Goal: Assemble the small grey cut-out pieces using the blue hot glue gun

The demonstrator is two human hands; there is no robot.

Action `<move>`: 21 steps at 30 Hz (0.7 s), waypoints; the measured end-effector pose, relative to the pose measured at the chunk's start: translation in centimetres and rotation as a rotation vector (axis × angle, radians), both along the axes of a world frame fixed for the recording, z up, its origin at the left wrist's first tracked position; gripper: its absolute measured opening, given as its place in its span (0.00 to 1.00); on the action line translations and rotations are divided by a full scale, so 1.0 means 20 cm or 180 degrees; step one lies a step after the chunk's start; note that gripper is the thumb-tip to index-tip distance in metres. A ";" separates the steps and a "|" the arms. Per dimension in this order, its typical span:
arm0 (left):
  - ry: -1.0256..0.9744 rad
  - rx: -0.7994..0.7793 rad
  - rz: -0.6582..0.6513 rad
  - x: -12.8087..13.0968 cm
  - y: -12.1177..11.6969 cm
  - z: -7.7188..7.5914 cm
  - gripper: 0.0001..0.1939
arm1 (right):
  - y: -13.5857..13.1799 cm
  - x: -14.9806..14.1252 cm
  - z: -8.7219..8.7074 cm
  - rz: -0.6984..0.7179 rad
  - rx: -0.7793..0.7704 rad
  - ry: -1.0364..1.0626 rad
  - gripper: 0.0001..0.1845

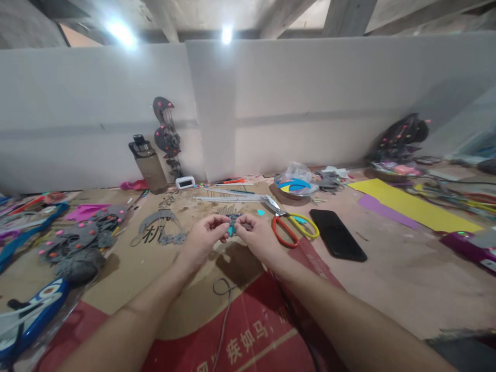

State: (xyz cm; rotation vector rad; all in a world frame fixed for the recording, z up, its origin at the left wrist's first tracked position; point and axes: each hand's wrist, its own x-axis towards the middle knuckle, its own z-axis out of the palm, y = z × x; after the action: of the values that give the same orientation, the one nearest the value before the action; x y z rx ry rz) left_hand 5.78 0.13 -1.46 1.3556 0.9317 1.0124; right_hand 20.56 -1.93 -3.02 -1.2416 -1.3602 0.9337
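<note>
My left hand (205, 235) and my right hand (256, 235) meet in front of me above the cardboard sheet (147, 268). Both are pinched on a small teal craft piece (231, 227) held between their fingertips. A grey part sticks out just above the teal piece, partly hidden by my fingers. Scissors (289, 222) with one red and one yellow handle lie just right of my right hand. A black phone (337, 235) lies flat beyond the scissors.
Grey cut-out shapes with pink dots (73, 243) lie at the left. A water bottle (149, 165) stands by the white wall. A bowl (296, 187) with coloured scraps sits at the back. Yellow sheet (414, 206) and purple sheet lie at the right.
</note>
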 end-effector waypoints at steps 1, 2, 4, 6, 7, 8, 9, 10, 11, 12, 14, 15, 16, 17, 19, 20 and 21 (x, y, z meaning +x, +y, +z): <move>0.0096 -0.0023 0.0028 0.00 0.00 0.01 0.13 | 0.00 0.00 -0.01 -0.0006 0.0052 -0.0115 0.09; 0.0201 -0.0038 0.0044 0.00 -0.01 0.01 0.13 | 0.00 0.00 -0.01 -0.0019 0.0108 -0.0220 0.08; 0.0437 -0.0022 0.0061 0.01 -0.01 0.01 0.11 | -0.01 0.00 -0.02 -0.0044 0.0213 -0.0383 0.08; 0.0683 0.0071 0.0091 0.00 -0.01 0.01 0.10 | -0.01 0.00 -0.02 -0.0054 0.0296 -0.0495 0.07; 0.0775 0.0123 0.0120 0.00 -0.01 0.00 0.10 | -0.01 0.00 -0.01 -0.0064 0.0331 -0.0538 0.07; 0.0838 0.0169 0.0138 0.00 -0.01 0.00 0.09 | -0.01 0.00 -0.01 -0.0070 0.0359 -0.0569 0.07; 0.0872 0.0210 0.0153 0.00 -0.01 0.00 0.09 | -0.02 0.00 -0.01 -0.0075 0.0375 -0.0583 0.07; 0.0882 0.0239 0.0162 0.00 -0.01 0.00 0.09 | -0.02 0.00 -0.01 -0.0072 0.0378 -0.0585 0.06; 0.0882 0.0260 0.0165 0.01 -0.02 0.00 0.09 | -0.02 0.00 0.00 -0.0070 0.0375 -0.0582 0.06; 0.0883 0.0279 0.0177 0.01 -0.02 0.00 0.09 | -0.02 0.00 0.00 -0.0066 0.0371 -0.0579 0.06; 0.0899 0.0328 0.0228 0.01 -0.03 0.01 0.09 | -0.02 0.00 0.00 -0.0073 0.0380 -0.0599 0.05; 0.0918 0.0344 0.0256 0.01 -0.03 0.01 0.09 | -0.02 -0.01 0.00 -0.0080 0.0393 -0.0620 0.05; 0.0937 0.0364 0.0278 0.01 -0.03 0.01 0.09 | -0.02 -0.01 0.00 -0.0089 0.0409 -0.0640 0.05; 0.0956 0.0385 0.0296 0.01 -0.03 0.01 0.09 | -0.02 -0.01 0.00 -0.0098 0.0425 -0.0652 0.05; 0.1007 0.0409 0.0353 0.01 -0.03 0.00 0.09 | -0.02 -0.01 0.00 -0.0077 0.0461 -0.0641 0.06; 0.1026 0.0418 0.0393 0.01 -0.02 0.00 0.09 | -0.03 -0.01 0.00 -0.0041 0.0481 -0.0623 0.07; 0.1028 0.0430 0.0441 0.01 -0.02 0.00 0.09 | -0.03 -0.01 0.00 0.0006 0.0498 -0.0599 0.07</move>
State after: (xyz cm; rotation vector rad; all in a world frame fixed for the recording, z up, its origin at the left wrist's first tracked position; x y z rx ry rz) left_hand 5.88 -0.24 -1.55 1.6172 1.2290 0.9910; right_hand 20.34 -2.49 -3.02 -1.2317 -1.5512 0.7105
